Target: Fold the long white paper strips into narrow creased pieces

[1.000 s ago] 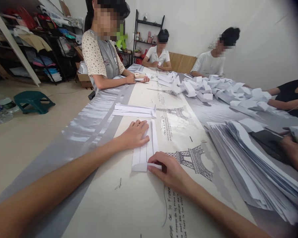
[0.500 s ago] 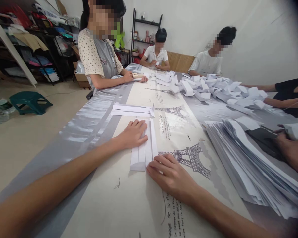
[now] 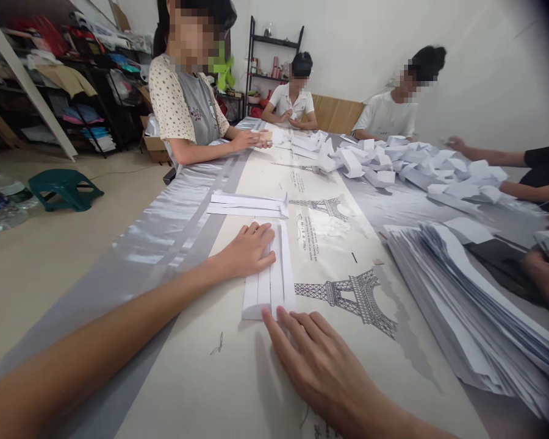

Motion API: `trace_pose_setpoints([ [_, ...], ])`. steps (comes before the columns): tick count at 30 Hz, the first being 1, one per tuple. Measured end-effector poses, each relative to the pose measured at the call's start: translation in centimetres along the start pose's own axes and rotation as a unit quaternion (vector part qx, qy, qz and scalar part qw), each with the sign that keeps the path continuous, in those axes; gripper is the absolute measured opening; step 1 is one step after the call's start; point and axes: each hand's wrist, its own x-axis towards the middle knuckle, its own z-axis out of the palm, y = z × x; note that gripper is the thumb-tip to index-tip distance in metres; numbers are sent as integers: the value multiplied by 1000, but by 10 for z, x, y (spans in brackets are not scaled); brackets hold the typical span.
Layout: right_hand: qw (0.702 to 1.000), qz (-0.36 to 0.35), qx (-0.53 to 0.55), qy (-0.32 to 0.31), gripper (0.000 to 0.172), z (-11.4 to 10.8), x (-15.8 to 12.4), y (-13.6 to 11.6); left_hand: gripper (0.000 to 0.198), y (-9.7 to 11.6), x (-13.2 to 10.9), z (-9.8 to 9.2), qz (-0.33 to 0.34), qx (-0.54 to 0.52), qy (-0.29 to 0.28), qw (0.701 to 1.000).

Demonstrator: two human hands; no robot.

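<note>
A folded white paper strip with long creases lies flat in front of me on the printed tablecloth. My left hand rests on its left side, fingers spread and pressing on the paper. At the near end, my right hand has its fingers stretched out, with the fingertips at the paper's lower edge and nothing gripped. Just beyond, a second folded white paper lies crosswise.
At the right is a thick stack of paper sheets. Behind it spreads a heap of folded white paper pieces. Several people sit around the tablecloth, handling paper. A green stool stands on the floor at the left.
My right hand has drawn back toward me and its fingers have straightened. My left hand stays on the paper. The co-worker at the left has moved their hands together.
</note>
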Motion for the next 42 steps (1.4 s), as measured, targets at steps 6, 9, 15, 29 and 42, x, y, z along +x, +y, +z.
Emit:
trace_pose_setpoints([
  [6, 999, 35, 30, -26, 49, 4, 10, -1, 31, 2, 0, -3, -3, 2, -12, 1000],
  [9, 997, 56, 41, -20, 43, 4, 11, -1, 31, 3, 0, -6, -6, -4, -16, 1000],
  [15, 998, 25, 57, -21, 41, 2, 7, 6, 31, 2, 0, -6, -8, -18, -18, 1000],
  [29, 990, 34, 126, -45, 35, -4, 9, 10, 33, 1, 0, -4, -10, -11, -19, 1000],
  [42, 950, 64, 303, -30, 32, -1, 10, 44, 34, 1, -1, -5, -10, -23, -19, 1000],
])
